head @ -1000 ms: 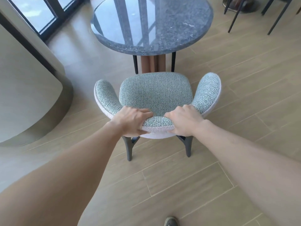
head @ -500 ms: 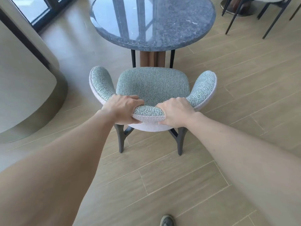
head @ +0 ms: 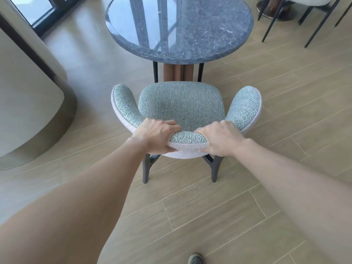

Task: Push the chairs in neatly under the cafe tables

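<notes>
I see the left hand [head: 156, 136] and right hand [head: 222, 140] each clamped over the backrest of a green chair [head: 181, 103] (seat facing a round grey table [head: 209, 35], close by).

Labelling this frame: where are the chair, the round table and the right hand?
chair [head: 181, 105], head view, seat cushion
round table [head: 209, 35], head view, stone top
right hand [head: 221, 141], head view, back of hand

the backrest of the chair [head: 181, 105] is gripped by the left hand [head: 156, 136] and the right hand [head: 219, 139]; the table [head: 180, 27] is located beyond both hands.
</notes>
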Available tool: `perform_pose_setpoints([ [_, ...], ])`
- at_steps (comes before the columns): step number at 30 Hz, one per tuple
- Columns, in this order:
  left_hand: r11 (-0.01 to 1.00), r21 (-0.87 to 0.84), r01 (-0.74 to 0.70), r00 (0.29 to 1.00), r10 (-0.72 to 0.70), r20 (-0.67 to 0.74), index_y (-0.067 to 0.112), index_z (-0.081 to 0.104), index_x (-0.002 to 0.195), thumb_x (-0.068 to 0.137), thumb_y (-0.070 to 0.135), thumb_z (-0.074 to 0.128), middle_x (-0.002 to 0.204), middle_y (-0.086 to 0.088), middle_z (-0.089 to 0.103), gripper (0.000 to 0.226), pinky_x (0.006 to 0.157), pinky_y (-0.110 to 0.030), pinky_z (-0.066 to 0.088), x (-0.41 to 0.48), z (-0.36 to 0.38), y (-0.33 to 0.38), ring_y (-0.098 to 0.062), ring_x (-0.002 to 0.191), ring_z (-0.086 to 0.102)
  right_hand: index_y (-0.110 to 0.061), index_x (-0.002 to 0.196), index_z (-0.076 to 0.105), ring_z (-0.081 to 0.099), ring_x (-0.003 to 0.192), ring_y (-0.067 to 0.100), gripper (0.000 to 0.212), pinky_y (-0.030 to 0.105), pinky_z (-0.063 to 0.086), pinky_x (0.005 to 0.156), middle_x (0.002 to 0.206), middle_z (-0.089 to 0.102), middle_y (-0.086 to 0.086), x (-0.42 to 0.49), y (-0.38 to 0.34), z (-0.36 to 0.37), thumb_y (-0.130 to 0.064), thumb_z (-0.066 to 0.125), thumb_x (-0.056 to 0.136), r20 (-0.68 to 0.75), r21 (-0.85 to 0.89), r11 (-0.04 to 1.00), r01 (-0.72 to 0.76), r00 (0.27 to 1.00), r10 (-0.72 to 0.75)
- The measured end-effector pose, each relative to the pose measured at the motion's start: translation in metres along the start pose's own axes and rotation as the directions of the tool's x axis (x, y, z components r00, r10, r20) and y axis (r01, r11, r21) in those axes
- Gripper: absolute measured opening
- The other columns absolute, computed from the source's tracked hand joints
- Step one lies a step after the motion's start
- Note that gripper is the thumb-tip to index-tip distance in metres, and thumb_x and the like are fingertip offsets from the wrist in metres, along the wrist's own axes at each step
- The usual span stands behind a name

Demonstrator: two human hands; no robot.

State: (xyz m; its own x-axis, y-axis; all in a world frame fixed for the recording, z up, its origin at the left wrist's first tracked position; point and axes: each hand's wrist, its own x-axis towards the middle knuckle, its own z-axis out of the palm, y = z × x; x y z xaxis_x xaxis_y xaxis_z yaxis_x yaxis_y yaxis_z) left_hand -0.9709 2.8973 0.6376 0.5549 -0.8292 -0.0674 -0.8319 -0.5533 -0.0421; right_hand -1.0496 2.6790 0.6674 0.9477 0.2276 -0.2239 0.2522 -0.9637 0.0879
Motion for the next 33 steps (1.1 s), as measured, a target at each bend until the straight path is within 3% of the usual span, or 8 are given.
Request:
perform_pose_setpoints([
  [7, 0.997, -0.047, 0.054, 0.997, -0.056, -0.055, 0.034, 0.060, 0.125, 0.080, 0.071, 0.072, 0.114, 0.014, 0.065, 0.060, 0.065, -0.031, 0.038, 0.004, 0.000, 0.002, -0.019, 0.090, 0.070, -0.036, 0.141, 0.055, 0.071, 0.112, 0.023, 0.074, 0.041, 0.053, 0.095, 0.124, 0.073, -0.008, 0.005, 0.010, 0.016, -0.074, 0.073, 0.081, -0.066, 0.095, 0.995, 0.021, 0.998, -0.014],
  [11, 0.950, -0.238, 0.200, 0.979, -0.201, 0.020, 0.038, 0.062, 0.125, 0.074, 0.069, 0.074, 0.118, 0.016, 0.069, 0.061, 0.089, -0.036, 0.046, 0.001, -0.008, 0.010, -0.016, 0.105, 0.069, -0.033, 0.144, 0.053, 0.054, 0.135, 0.019, 0.099, 0.047, 0.039, 0.115, 0.146, 0.060, -0.006, -0.004, 0.002, 0.004, -0.098, 0.044, 0.070, -0.040, 0.410, 0.910, -0.057, 0.996, 0.080],
  [12, 0.860, -0.440, 0.258, 0.963, -0.268, 0.039, 0.038, 0.064, 0.123, 0.073, 0.071, 0.070, 0.118, 0.017, 0.070, 0.059, 0.098, -0.036, 0.045, -0.005, -0.014, 0.014, -0.010, 0.107, 0.068, -0.031, 0.143, 0.055, 0.051, 0.138, 0.018, 0.098, 0.047, 0.039, 0.117, 0.147, 0.058, -0.005, -0.012, -0.005, -0.002, -0.095, 0.042, 0.071, -0.088, 0.595, 0.800, -0.078, 0.983, 0.162],
  [14, 0.379, -0.893, 0.243, 0.901, -0.428, 0.064, 0.036, 0.069, 0.115, 0.071, 0.072, 0.065, 0.115, 0.015, 0.071, 0.057, 0.102, -0.028, 0.044, -0.028, -0.035, 0.028, 0.005, 0.103, 0.067, -0.026, 0.136, 0.061, 0.055, 0.133, 0.015, 0.084, 0.042, 0.043, 0.116, 0.142, 0.061, -0.004, -0.035, -0.020, -0.016, -0.083, 0.051, 0.075, -0.187, 0.873, 0.488, -0.016, 0.912, 0.364],
  [15, 0.168, -0.973, 0.156, 0.862, -0.504, 0.052, 0.036, 0.070, 0.115, 0.073, 0.070, 0.067, 0.117, 0.010, 0.072, 0.054, 0.104, -0.028, 0.046, -0.044, -0.048, 0.034, 0.007, 0.105, 0.067, -0.025, 0.133, 0.063, 0.059, 0.129, 0.014, 0.076, 0.041, 0.046, 0.115, 0.138, 0.064, -0.004, -0.051, -0.029, -0.027, -0.076, 0.055, 0.077, -0.225, 0.929, 0.367, 0.054, 0.867, 0.444],
  [17, 0.014, -0.999, -0.032, 0.813, -0.581, -0.034, 0.042, 0.069, 0.119, 0.079, 0.066, 0.069, 0.121, 0.006, 0.072, 0.046, 0.116, -0.039, 0.047, -0.076, -0.075, 0.047, -0.002, 0.118, 0.067, -0.026, 0.128, 0.064, 0.064, 0.126, 0.015, 0.061, 0.043, 0.048, 0.114, 0.134, 0.068, -0.004, -0.084, -0.047, -0.055, -0.066, 0.059, 0.083, -0.304, 0.948, 0.251, 0.196, 0.792, 0.529],
  [23, -0.014, -0.906, -0.424, 0.815, -0.442, -0.374, 0.039, 0.062, 0.134, 0.081, 0.074, 0.078, 0.144, 0.001, 0.062, 0.066, 0.114, -0.040, 0.044, -0.145, -0.197, 0.101, -0.024, 0.135, 0.059, -0.018, 0.135, 0.058, 0.061, 0.133, 0.022, 0.077, 0.044, 0.044, 0.117, 0.141, 0.064, 0.000, -0.217, -0.097, -0.169, -0.079, 0.058, 0.088, -0.548, 0.829, 0.305, 0.468, 0.575, 0.608],
  [33, -0.053, -0.741, -0.670, 0.739, 0.047, -0.672, 0.038, 0.056, 0.137, 0.090, 0.075, 0.066, 0.146, -0.006, 0.059, 0.060, 0.117, -0.043, 0.041, -0.180, -0.374, 0.228, -0.033, 0.143, 0.054, -0.019, 0.139, 0.051, 0.061, 0.133, 0.029, 0.073, 0.053, 0.045, 0.116, 0.144, 0.060, 0.013, -0.437, -0.145, -0.274, -0.075, 0.056, 0.092, -0.643, 0.763, 0.543, 0.351, 0.327, 0.692],
])
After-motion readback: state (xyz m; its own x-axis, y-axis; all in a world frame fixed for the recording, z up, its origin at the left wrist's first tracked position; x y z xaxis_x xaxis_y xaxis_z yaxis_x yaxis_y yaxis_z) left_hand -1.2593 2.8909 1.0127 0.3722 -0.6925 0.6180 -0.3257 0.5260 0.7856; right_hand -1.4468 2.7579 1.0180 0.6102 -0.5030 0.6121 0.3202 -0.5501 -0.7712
